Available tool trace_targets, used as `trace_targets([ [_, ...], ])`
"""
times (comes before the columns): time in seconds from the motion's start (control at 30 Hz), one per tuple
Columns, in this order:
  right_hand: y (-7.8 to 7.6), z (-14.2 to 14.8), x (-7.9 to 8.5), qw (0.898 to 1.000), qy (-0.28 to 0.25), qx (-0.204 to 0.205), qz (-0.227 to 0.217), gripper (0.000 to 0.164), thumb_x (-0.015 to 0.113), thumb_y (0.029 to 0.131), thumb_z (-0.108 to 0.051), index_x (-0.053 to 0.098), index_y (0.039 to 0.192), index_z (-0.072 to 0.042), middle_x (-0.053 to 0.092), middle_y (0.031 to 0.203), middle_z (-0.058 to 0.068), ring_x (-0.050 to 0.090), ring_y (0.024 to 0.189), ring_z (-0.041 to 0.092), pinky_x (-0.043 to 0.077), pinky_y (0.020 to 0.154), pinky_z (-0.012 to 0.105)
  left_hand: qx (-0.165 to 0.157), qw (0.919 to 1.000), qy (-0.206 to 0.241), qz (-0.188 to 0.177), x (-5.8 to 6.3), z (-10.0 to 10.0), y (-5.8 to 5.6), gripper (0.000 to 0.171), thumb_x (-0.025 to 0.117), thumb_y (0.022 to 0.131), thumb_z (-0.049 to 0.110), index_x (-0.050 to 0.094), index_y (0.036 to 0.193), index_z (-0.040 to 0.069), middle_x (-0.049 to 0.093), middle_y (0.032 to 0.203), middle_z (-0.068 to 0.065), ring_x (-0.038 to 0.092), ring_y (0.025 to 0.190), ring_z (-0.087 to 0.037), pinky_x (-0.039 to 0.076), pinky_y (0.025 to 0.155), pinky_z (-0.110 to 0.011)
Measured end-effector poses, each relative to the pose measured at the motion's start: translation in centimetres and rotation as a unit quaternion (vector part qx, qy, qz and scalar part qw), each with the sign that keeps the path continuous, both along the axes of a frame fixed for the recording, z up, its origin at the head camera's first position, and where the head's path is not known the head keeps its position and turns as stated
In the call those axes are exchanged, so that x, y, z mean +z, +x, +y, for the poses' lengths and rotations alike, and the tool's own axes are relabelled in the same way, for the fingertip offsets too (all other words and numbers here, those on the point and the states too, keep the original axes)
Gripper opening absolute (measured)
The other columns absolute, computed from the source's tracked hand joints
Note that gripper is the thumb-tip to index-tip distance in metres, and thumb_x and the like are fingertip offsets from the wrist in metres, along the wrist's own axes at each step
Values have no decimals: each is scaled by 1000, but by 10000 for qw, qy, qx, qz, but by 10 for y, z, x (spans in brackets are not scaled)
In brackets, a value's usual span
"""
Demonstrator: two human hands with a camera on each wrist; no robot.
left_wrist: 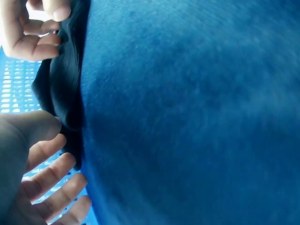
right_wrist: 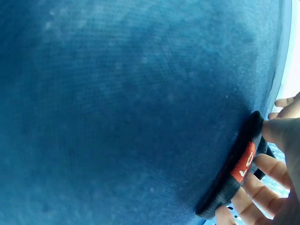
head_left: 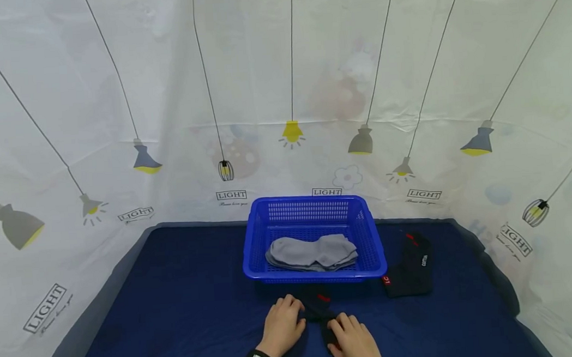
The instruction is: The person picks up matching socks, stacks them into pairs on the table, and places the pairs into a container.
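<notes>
A black sock (head_left: 317, 309) with a red mark lies on the dark blue cloth just in front of the blue basket. My left hand (head_left: 280, 327) pinches its left edge between thumb and index finger, the other fingers spread loosely in the left wrist view. At the cuff, my right hand (head_left: 357, 344) holds the sock, thumb on one side and fingertips on the other. The right wrist view shows the folded black cuff (right_wrist: 227, 190) with its red label (right_wrist: 243, 161). Part of the sock is hidden by the fingers.
Behind the hands stands a blue plastic basket (head_left: 316, 278) with grey socks (head_left: 312, 251) stacked inside. To its right lie black socks (head_left: 410, 272) with red marks and white lettering. A white curtain (head_left: 270, 81) printed with lamps borders the blue cloth (head_left: 176, 305).
</notes>
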State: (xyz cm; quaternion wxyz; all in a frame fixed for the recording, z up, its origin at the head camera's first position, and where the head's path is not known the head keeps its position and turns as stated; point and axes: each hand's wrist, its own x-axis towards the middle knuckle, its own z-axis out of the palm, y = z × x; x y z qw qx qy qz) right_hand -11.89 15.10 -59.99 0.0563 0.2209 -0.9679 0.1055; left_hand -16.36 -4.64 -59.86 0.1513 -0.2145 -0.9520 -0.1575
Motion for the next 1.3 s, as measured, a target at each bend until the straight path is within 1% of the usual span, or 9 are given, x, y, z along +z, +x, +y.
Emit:
trace_targets([
  [0.13, -1, -1, -3, 10000, 89, 10, 17, 37, 73, 72, -37, 58, 100, -19, 48, 88, -3, 43, 72, 13, 32, 53, 26, -47, 9999, -81, -68, -5, 5, -1, 23, 75, 69, 25, 64, 87, 18, 55, 84, 3, 54, 77, -17, 44, 64, -32],
  [0.37, -1, -1, -3, 9996, 275, 104, -45, 44, 73, 69, -44, 60, 103, -19, 49, 90, -2, 45, 74, 15, 34, 53, 29, -83, 9992, -268, -271, -9, 11, -5, 25, 75, 71, 28, 64, 91, 18, 56, 88, 3, 54, 80, -17, 45, 66, -31],
  [0.43, -1, -1, -3, 9994, 296, 123, -91, 45, 74, 69, -44, 60, 103, -19, 49, 90, -2, 45, 75, 16, 35, 53, 29, -81, 9991, -337, -241, -9, 12, -7, 25, 75, 70, 29, 63, 89, 18, 56, 87, 3, 53, 79, -17, 45, 66, -31],
  [0.5, -1, -2, -3, 9993, 331, 136, -122, 44, 74, 69, -44, 59, 102, -19, 48, 90, -2, 45, 75, 16, 35, 54, 30, -75, 9992, -379, -135, -9, 13, -8, 25, 76, 69, 29, 63, 87, 18, 55, 85, 2, 53, 77, -17, 45, 65, -31],
  [0.67, -2, -3, -2, 9988, 457, 147, -111, 37, 74, 71, -38, 57, 98, -19, 47, 89, -1, 45, 76, 18, 34, 53, 31, -76, 9986, -520, 114, -11, 16, -11, 26, 79, 65, 27, 60, 80, 18, 54, 79, 2, 53, 72, -17, 43, 62, -30],
  [0.87, -3, -3, -3, 9987, 483, 166, 30, 30, 74, 73, -29, 54, 93, -18, 48, 86, -1, 46, 72, 18, 34, 51, 30, -55, 9979, -622, 151, -14, 19, -15, 23, 77, 65, 23, 57, 74, 19, 52, 74, 3, 52, 68, -16, 41, 59, -28],
  [1.07, -6, 1, 1, 9993, 331, 132, 150, 25, 71, 75, -22, 53, 90, -18, 47, 81, -3, 45, 68, 15, 32, 49, 26, -100, 9977, -635, 237, -11, 18, -15, 22, 76, 65, 21, 54, 71, 20, 50, 71, 4, 50, 66, -15, 39, 57, -27],
  [1.2, -8, 4, 6, 9996, 20, 84, 261, 24, 71, 76, -20, 53, 91, -19, 46, 80, -5, 45, 67, 12, 32, 49, 23, -152, 9974, -573, 406, -7, 14, -12, 23, 76, 64, 21, 53, 71, 20, 49, 70, 5, 49, 65, -15, 38, 56, -26],
  [1.3, -12, 7, 10, 9987, -270, -1, 435, 23, 71, 75, -17, 54, 91, -20, 45, 79, -7, 44, 66, 9, 33, 49, 21, -188, 9972, -463, 549, -3, 10, -11, 24, 75, 63, 20, 52, 70, 20, 48, 69, 5, 49, 64, -14, 38, 55, -26],
])
